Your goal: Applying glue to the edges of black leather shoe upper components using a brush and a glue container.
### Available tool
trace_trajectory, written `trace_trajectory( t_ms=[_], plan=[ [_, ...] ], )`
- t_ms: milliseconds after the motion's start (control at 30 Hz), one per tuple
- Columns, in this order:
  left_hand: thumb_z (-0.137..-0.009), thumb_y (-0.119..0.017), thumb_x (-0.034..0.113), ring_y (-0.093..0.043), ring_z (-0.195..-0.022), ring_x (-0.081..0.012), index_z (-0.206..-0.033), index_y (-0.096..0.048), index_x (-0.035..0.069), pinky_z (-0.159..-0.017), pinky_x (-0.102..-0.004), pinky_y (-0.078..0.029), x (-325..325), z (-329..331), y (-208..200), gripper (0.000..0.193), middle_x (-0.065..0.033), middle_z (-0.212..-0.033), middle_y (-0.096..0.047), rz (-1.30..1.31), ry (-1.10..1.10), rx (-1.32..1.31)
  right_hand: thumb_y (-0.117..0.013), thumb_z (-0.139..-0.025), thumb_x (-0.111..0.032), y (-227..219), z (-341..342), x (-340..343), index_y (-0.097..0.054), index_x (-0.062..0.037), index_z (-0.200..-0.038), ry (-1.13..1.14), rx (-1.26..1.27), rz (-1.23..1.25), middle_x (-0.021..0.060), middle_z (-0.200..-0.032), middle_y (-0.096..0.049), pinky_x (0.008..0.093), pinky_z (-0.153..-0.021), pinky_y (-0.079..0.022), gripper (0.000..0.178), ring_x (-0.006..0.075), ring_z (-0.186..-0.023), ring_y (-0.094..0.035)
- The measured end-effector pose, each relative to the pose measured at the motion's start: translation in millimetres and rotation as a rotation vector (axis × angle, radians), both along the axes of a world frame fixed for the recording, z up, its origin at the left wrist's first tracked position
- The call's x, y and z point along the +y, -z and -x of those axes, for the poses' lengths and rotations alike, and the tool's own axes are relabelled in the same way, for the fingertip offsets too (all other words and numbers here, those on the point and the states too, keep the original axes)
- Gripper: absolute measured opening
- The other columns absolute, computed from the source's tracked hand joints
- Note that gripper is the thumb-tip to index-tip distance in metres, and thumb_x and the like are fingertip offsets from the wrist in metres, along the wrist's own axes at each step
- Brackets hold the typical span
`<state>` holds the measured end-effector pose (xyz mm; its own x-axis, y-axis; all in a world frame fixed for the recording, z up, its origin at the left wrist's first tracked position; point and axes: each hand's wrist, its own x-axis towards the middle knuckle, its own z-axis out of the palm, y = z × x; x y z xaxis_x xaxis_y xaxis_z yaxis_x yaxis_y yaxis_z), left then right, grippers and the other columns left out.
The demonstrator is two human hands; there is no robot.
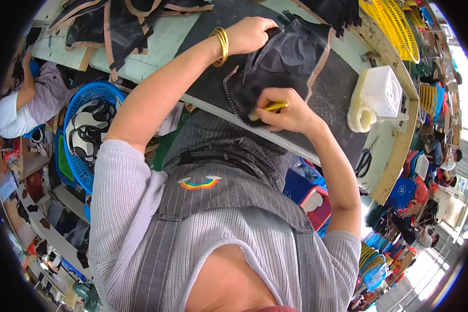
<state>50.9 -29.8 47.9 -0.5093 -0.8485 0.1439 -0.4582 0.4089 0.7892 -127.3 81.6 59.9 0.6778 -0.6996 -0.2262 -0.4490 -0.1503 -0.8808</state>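
Observation:
A black leather piece (281, 62) with a stitched, zigzag edge and a tan border lies on a dark work mat (338, 78) in front of me. My left hand (248, 35), with gold bangles at the wrist, is closed on the piece's far left edge; its fingertips are partly hidden. Near the piece's front edge, my right hand (291, 112) pinches a slim yellow brush (276, 106). The brush's pale tip points left and down onto the leather by the stitched edge.
A white plastic glue container (382, 96) with a yellowed spout stands to the right, above black-handled scissors (366, 162). More black leather pieces (125, 31) lie far left. A blue basket (80, 169) of white-and-black parts stands left, near another person (36, 96). Yellow baskets (390, 28) sit far right.

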Motion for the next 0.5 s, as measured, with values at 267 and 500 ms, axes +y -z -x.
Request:
trace_trajectory(
  t_ms=[267, 500],
  plan=[
    [-0.090, -0.051, 0.022, -0.044, -0.118, -0.0170, -0.131, -0.036, -0.002, -0.098, -0.0279, -0.033, 24, -29, -18, 0.049, -0.0110, -0.129, -0.046, -0.545, 0.018, 0.475, -0.060, -0.084, -0.015, -49, 166, 40, -0.058, 0.0038, -0.086, 1.202, -0.334, 0.346, 0.0103, -0.081, -0.060, 0.0257, -0.055, -0.049, 0.019, 0.0166, -0.072, -0.061],
    [-0.081, -0.066, 0.021, -0.054, -0.102, -0.0193, -0.121, -0.045, -0.001, -0.087, -0.0307, -0.043, 93, -39, 13, 0.051, -0.0129, -0.112, -0.055, -0.400, -0.163, 0.263, -0.066, -0.079, -0.018, -16, 214, 31, -0.060, 0.0026, -0.081, 1.384, -0.107, 0.283, 0.0076, -0.073, -0.060, 0.0217, -0.049, -0.045, 0.021, 0.0131, -0.060, -0.059]
  ],
)
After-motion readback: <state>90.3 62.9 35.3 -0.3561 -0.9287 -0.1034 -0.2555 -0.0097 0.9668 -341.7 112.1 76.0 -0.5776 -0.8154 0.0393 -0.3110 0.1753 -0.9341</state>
